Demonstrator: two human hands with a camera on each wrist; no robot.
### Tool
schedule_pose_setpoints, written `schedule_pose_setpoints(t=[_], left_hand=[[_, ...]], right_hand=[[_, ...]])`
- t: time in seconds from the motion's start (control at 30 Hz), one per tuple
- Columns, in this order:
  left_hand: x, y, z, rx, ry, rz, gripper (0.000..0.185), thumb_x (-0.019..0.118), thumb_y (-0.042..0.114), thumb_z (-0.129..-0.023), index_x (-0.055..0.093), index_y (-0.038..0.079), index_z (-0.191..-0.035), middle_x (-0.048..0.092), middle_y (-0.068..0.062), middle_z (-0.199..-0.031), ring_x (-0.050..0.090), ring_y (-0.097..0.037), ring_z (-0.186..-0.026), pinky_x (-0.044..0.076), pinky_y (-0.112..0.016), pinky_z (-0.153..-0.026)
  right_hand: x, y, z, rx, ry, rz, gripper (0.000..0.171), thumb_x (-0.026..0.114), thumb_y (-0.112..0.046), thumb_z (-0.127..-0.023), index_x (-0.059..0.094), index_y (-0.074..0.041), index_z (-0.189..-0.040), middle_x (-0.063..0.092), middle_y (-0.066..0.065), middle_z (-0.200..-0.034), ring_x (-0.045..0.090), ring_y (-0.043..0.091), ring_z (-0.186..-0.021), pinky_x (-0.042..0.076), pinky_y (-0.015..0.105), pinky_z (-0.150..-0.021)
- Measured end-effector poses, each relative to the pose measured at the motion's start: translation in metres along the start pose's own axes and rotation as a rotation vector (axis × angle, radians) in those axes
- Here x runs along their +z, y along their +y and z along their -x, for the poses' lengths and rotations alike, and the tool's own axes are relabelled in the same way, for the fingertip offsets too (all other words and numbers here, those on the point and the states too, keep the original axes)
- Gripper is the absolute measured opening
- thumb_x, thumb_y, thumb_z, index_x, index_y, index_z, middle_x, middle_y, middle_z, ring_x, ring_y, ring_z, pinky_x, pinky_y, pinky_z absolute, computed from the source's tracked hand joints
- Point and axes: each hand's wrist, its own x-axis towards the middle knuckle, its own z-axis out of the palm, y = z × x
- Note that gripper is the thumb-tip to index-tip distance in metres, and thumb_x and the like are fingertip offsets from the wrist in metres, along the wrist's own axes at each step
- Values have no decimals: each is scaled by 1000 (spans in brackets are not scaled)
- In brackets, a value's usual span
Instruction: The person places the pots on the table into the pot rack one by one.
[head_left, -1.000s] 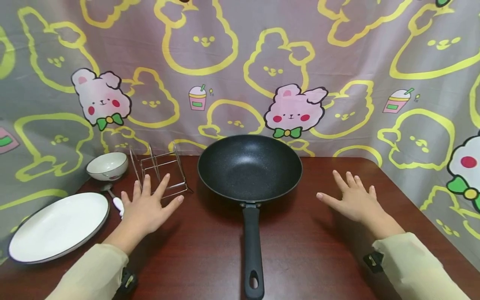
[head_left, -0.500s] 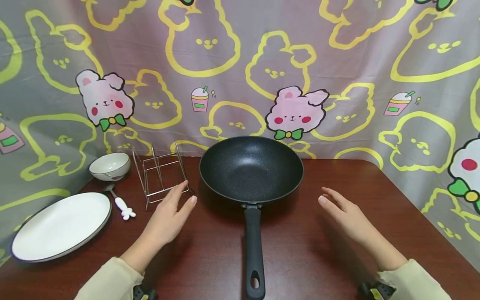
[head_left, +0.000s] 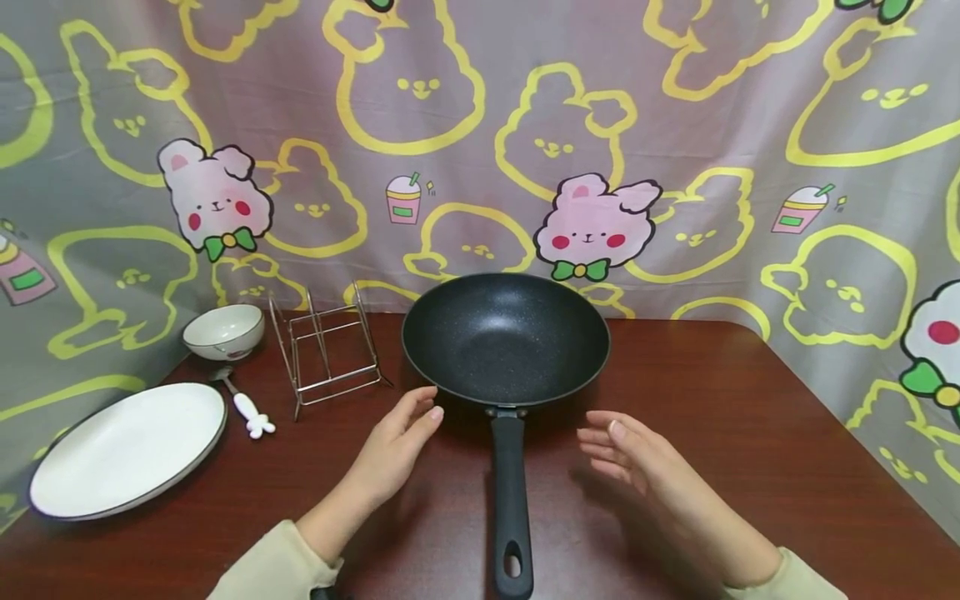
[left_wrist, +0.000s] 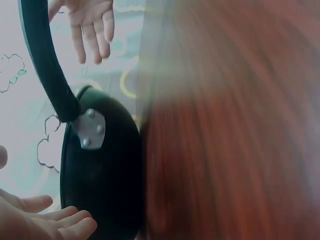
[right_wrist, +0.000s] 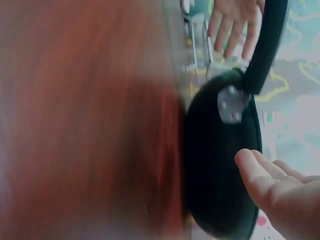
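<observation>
In the head view a black wok (head_left: 506, 342) stands on the brown table, its long black handle (head_left: 512, 508) pointing toward me. My left hand (head_left: 390, 454) hovers to the left of the handle, fingertips close to the wok's near rim, fingers relaxed and holding nothing. On the other side, my right hand (head_left: 645, 462) is held with its palm turned inward, fingers extended and apart from the wok. The left wrist view shows the wok's riveted handle bracket (left_wrist: 92, 129) between both hands. Seen from the right wrist, the dark outer wall of the wok (right_wrist: 215, 165) lies beyond my fingers.
A wire rack (head_left: 330, 350) stands left of the wok. Farther left are a white bowl (head_left: 223, 332), a spoon (head_left: 247, 408) with a white figure-shaped handle, and a large white plate (head_left: 127, 450). A patterned curtain (head_left: 465, 167) hangs behind the brown table (head_left: 697, 375).
Both hands have come inward from the sides toward the wok's handle. Their spread, palm-down fingers have drawn together and the palms have turned to face each other. The wok has stayed in place.
</observation>
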Motion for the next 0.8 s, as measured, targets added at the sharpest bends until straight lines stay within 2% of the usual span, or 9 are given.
schedule_pose_setpoints(t=[0.17, 0.3, 0.47, 0.6, 0.8], left_hand=[[13, 4, 1, -29, -35, 96, 38, 48, 23, -94, 51, 3, -126, 55, -18, -125, 51, -30, -117, 38, -49, -98], [22, 6, 2, -62, -78, 178, 38, 46, 22, -94, 51, -1, -124, 54, -20, -127, 51, -31, -116, 41, -49, -96], [33, 7, 1, -103, -161, 295, 42, 45, 22, -95, 48, -5, -125, 49, -25, -129, 49, -37, -117, 41, -50, -96], [42, 8, 0, -141, -242, 407, 45, 43, 25, -95, 44, -7, -127, 48, -25, -129, 47, -39, -119, 39, -50, -99], [54, 8, -4, -171, -311, 527, 46, 42, 28, -95, 44, -7, -124, 57, -13, -114, 57, -24, -107, 44, -42, -95]], right_hand=[[12, 7, -1, -1, -104, -166, 43, 33, -25, -100, 37, 4, -131, 57, 9, -121, 56, 18, -113, 46, 30, -93], [23, 12, -3, 31, -165, -245, 37, 32, -25, -100, 44, -2, -127, 59, 9, -119, 57, 19, -112, 47, 31, -93], [38, 14, -4, 107, -194, -285, 44, 34, -28, -100, 38, 4, -130, 59, 12, -117, 57, 19, -110, 47, 32, -92], [50, 16, -5, 140, -232, -316, 46, 35, -29, -99, 37, 5, -129, 60, 9, -112, 59, 17, -106, 47, 32, -92], [66, 19, -6, 142, -303, -391, 35, 35, -27, -99, 43, -3, -123, 64, 4, -107, 61, 15, -102, 48, 33, -89]])
